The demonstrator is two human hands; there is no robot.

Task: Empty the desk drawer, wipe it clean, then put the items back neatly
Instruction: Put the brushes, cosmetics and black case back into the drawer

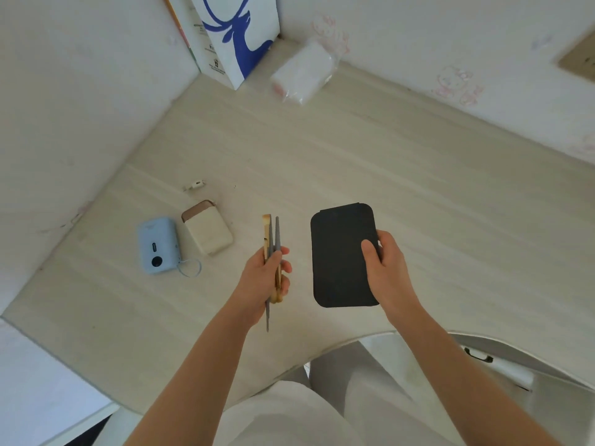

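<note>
Both hands hover over the pale bench, each carrying something evidently lifted out of the desk drawer. Left hand is curled round a bundle of thin sticks, two grey and one bamboo-coloured, their tips pointing toward the far edge. Right hand pinches a flat black case by its right side, thumb on top, fingers beneath, holding it level just above the surface, apparently ready to set it down. Near the left edge lie a light blue gadget with a cord loop and, just beside it, a cream case, with a small white adapter beyond them. A deer-print paper bag stands in the far corner beside a clear plastic packet. The drawer itself is out of view, and the emptying stage appears to be under way.
</note>
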